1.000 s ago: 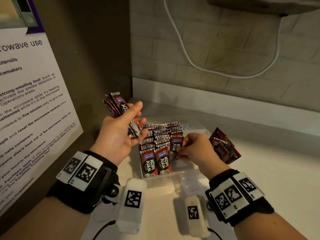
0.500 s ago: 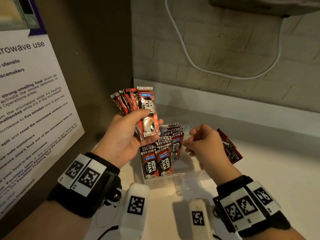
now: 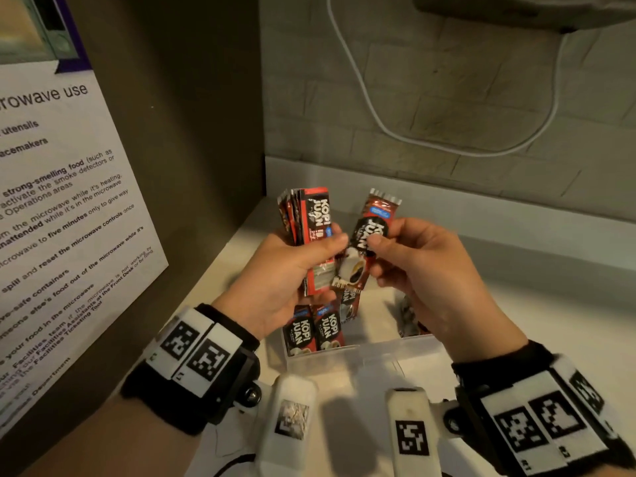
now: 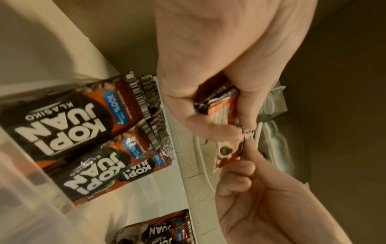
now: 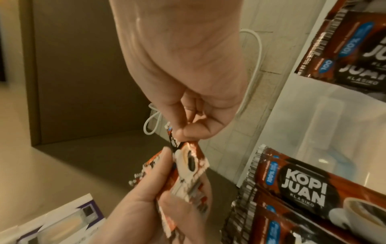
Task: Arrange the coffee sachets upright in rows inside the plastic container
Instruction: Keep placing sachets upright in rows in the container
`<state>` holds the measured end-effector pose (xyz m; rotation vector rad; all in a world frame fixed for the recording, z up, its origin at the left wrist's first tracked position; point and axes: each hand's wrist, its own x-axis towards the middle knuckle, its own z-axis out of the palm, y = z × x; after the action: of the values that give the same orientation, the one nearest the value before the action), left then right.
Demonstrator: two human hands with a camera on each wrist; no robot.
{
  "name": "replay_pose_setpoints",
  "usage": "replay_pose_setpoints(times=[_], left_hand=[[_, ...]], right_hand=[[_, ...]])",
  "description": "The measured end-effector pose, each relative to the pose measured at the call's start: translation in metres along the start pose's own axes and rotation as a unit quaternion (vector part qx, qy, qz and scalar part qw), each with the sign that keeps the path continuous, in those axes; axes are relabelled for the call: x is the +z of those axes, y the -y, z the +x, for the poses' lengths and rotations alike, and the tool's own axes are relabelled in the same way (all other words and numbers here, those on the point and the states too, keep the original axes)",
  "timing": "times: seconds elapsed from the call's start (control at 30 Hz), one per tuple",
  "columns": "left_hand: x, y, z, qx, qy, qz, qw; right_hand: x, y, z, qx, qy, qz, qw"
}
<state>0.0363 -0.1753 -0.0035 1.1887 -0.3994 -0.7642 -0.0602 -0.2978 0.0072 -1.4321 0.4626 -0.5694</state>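
Observation:
My left hand grips a fanned bundle of red-and-black coffee sachets above the clear plastic container. My right hand pinches a single sachet by its middle, thumb on its front, right beside the bundle. In the right wrist view the pinched sachet shows its coffee-cup picture. Rows of upright sachets stand in the container's left part; the left wrist view shows these rows close up. My hands hide the container's back.
A loose pile of sachets lies right of the container on the pale counter. A printed notice covers the left wall. A white cable hangs on the tiled back wall. A dark appliance sits overhead.
My right hand has left the container, risen and taken one sachet from the bundle. My left hand has shifted right and up with the bundle, over the container.

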Motion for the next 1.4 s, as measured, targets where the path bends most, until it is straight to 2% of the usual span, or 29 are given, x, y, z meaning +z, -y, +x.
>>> replay_pose_setpoints(times=[0.07, 0.13, 0.3, 0.43, 0.77, 0.93, 1.4], left_hand=[[-0.006, -0.004, 0.003, -0.003, -0.024, -0.016, 1.000], [-0.013, -0.009, 0.005, -0.002, -0.049, -0.039, 0.998], [-0.021, -0.017, 0.006, -0.001, -0.058, -0.083, 0.995], [-0.023, -0.015, 0.006, -0.009, -0.063, -0.080, 0.995], [-0.023, -0.010, 0.007, -0.019, -0.085, -0.061, 0.994], [-0.023, -0.006, 0.009, -0.021, -0.090, -0.051, 0.994], [-0.023, -0.002, 0.012, -0.026, -0.108, -0.070, 0.991]], right_hand=[[-0.010, -0.003, 0.006, -0.003, -0.039, -0.021, 0.999], [-0.019, -0.013, 0.011, 0.017, -0.052, -0.091, 0.994], [-0.025, -0.045, 0.020, 0.104, -0.004, -0.260, 0.960], [-0.021, -0.060, 0.028, 0.128, 0.026, -0.310, 0.942], [-0.018, -0.077, 0.032, 0.114, 0.003, -0.293, 0.949], [-0.018, -0.081, 0.031, 0.103, -0.018, -0.248, 0.963], [-0.017, -0.083, 0.030, 0.104, -0.005, -0.221, 0.970]])
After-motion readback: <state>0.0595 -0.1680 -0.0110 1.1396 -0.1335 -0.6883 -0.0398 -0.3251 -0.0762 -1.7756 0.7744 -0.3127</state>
